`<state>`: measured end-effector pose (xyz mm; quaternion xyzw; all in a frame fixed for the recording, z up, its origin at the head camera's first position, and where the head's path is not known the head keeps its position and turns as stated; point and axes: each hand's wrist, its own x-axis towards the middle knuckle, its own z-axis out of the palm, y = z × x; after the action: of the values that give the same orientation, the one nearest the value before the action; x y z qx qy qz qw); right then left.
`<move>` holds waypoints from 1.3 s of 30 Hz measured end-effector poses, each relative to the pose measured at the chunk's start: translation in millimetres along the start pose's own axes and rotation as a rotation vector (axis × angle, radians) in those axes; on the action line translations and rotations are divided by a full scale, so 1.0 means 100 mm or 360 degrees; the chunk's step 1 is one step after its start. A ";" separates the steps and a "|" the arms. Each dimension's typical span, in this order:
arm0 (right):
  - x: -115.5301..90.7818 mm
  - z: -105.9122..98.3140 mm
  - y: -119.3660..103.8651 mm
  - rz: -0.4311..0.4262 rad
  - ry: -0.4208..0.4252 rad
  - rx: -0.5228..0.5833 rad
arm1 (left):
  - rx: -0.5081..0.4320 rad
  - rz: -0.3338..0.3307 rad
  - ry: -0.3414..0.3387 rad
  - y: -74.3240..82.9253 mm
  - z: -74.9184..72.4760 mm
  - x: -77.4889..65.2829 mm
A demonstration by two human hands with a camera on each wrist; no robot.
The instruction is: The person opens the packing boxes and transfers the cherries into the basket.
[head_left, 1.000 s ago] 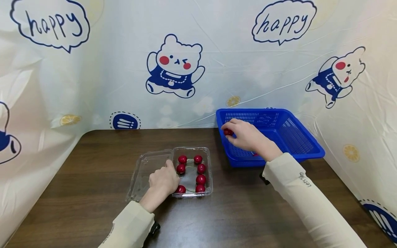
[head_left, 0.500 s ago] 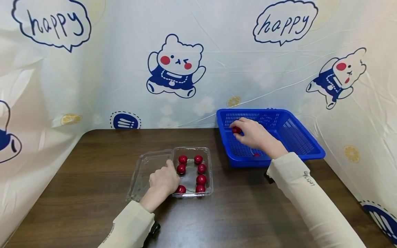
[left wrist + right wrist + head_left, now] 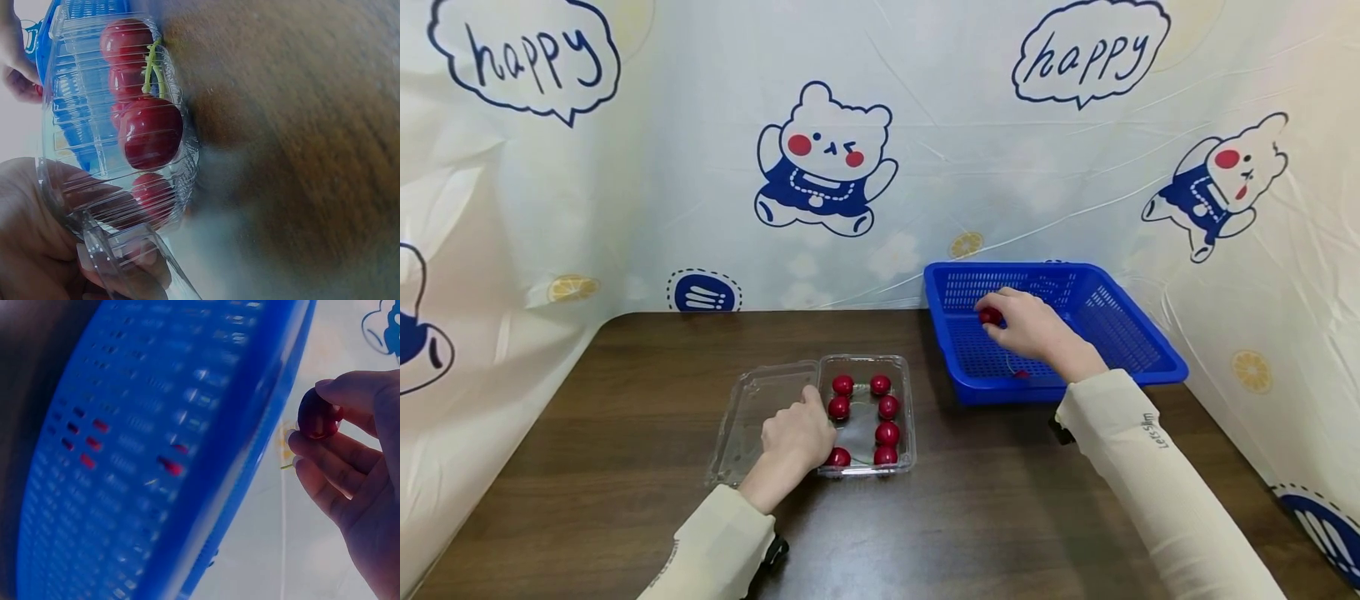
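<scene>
My right hand (image 3: 1033, 329) pinches a dark red cherry (image 3: 990, 316) between thumb and fingers, over the left part of the blue basket (image 3: 951, 333). In the right wrist view the cherry (image 3: 319, 415) shows at my fingertips, above the basket's rim. My left hand (image 3: 796, 433) grips the hinge side of a clear plastic box (image 3: 911, 417), with thumb and fingers around its edge in the left wrist view. Several cherries (image 3: 887, 433) sit in the box along its left and right sides. Green stems (image 3: 152, 69) show through its wall.
The clear lid (image 3: 748, 417) lies open to the left of the box. Inside the basket another cherry (image 3: 1021, 374) lies near the front wall. Both containers stand on a brown wooden table (image 3: 647, 400), with a printed curtain (image 3: 700, 167) behind it.
My right hand has moved to the right with the cherry, from the basket's left rim to above its inside. The left hand has stayed on the box.
</scene>
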<state>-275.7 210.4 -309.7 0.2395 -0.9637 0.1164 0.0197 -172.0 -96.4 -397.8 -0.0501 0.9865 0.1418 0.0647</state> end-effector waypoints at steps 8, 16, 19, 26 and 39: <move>-0.07 0.03 0.22 0.0086 -0.0008 -0.0008 | -0.0012 0.0002 -0.0002 -0.01 0.00 0.00; -0.11 0.03 0.37 0.0136 0.0017 -0.0053 | -0.0014 -0.0003 -0.0005 0.00 -0.01 -0.01; -0.12 0.03 0.42 0.0170 0.0011 -0.0068 | -0.0012 -0.0001 0.0000 0.00 -0.01 -0.01; -0.15 0.05 0.49 0.0251 -0.0054 -0.0071 | -0.0015 0.0006 0.0010 0.00 -0.01 -0.01; -0.23 0.15 0.63 0.0263 -0.0149 -0.0134 | -0.0010 -0.0004 -0.0015 0.01 -0.01 0.00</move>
<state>-284.9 271.6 -339.9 0.1633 -0.9841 0.0656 -0.0250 -172.1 -96.1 -396.6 -0.0507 0.9857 0.1451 0.0694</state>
